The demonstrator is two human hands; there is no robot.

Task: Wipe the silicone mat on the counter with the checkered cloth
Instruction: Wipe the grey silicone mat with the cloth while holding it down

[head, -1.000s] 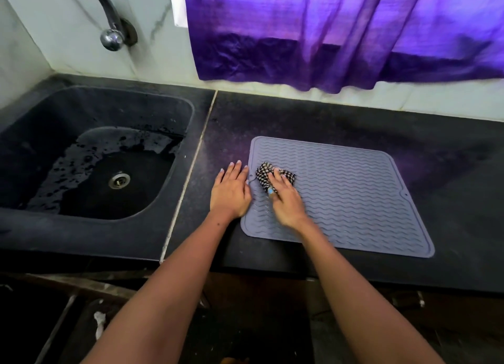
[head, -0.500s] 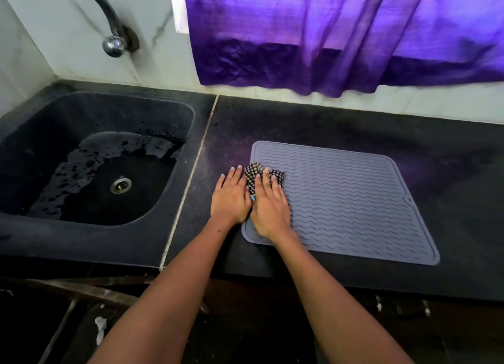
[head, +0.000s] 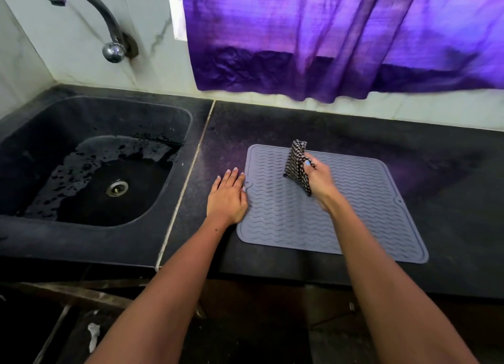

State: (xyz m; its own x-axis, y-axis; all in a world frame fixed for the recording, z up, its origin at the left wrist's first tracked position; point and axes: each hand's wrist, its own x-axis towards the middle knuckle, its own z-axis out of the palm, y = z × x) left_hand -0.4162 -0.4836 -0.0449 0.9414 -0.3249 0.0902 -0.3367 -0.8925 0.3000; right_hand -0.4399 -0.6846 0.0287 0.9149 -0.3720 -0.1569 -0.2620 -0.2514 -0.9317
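Note:
A grey silicone mat (head: 354,205) with a wavy ribbed surface lies flat on the black counter (head: 436,156). My right hand (head: 320,180) grips the black-and-white checkered cloth (head: 296,164) in a fist above the mat's far left part, and the cloth stands bunched upright, lifted off the surface. My left hand (head: 227,197) rests flat on the counter with straight fingers, its thumb side against the mat's left edge.
A black sink (head: 92,161) with a wet bottom and a metal drain (head: 117,187) lies to the left, under a curved tap (head: 109,33). A purple curtain (head: 341,36) hangs over the tiled wall behind. The counter's front edge runs just below the mat.
My right hand has lifted the cloth off the mat's left edge and carried it right and farther back, now bunched in a fist. My left hand has stayed at the mat's left edge.

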